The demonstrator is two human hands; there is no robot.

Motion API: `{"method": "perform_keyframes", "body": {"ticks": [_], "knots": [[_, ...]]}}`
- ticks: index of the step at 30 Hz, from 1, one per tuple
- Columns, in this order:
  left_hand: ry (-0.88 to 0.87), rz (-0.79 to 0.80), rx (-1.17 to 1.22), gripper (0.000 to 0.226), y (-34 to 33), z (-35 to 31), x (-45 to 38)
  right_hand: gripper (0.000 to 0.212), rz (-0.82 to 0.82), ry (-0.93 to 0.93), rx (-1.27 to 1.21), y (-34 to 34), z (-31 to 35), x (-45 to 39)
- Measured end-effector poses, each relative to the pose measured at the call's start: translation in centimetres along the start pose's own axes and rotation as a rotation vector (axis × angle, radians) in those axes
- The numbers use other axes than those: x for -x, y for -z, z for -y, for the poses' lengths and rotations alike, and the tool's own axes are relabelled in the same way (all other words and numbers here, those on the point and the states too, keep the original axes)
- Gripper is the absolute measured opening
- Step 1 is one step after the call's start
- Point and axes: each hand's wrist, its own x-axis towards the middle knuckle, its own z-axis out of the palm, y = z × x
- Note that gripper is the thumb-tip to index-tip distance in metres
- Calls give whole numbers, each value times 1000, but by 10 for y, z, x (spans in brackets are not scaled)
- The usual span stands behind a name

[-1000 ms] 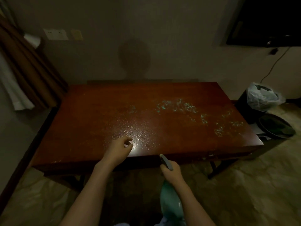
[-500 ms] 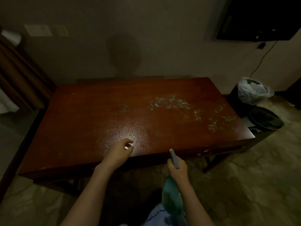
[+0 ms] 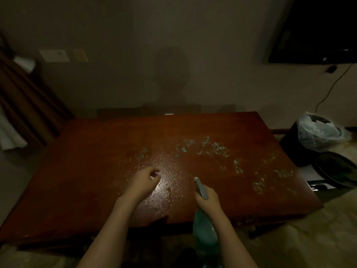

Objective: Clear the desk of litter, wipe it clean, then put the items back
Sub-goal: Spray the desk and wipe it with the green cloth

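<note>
On the bare reddish-brown wooden desk [image 3: 92, 171] in front of you no litter shows and no items stand, so the clearing looks done; fine droplets [image 3: 170, 178] glisten near your hands and pale bluish-green foamy smears [image 3: 210, 147] lie scattered toward the right half, so the top appears wetted but not yet wiped. The wiping, then returning the items, are what I judge to be left, and no cloth is in view. Your right hand [image 3: 207, 200] grips the neck of a pale green translucent spray bottle [image 3: 203, 231], fingers curled round it, with the grey nozzle [image 3: 200, 187] pointing forward over the desk's near part; whether a finger presses the trigger, you cannot tell from here. Your left hand [image 3: 144, 182] hovers just above the wet patch, fingers loosely curled, holding nothing that can be made out. A black bin with a clear plastic liner [image 3: 316, 134] stands off the desk's right end.
</note>
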Motion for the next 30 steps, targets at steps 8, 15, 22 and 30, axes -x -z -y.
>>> {"method": "perform_keyframes", "body": {"ticks": [8, 15, 22, 30], "knots": [[16, -37, 11, 32, -14, -33, -54, 37, -58, -88, -71, 43, 8, -61], [79, -96, 44, 31, -11, -34, -74, 32, 123, -5, 86, 48, 29, -103], [117, -120, 41, 33, -5, -32, -90, 36, 55, -21, 16, 47, 44, -127], [145, -144, 23, 32, 2, -30, -102, 38, 25, -17, -49, 54, 61, -153]]}}
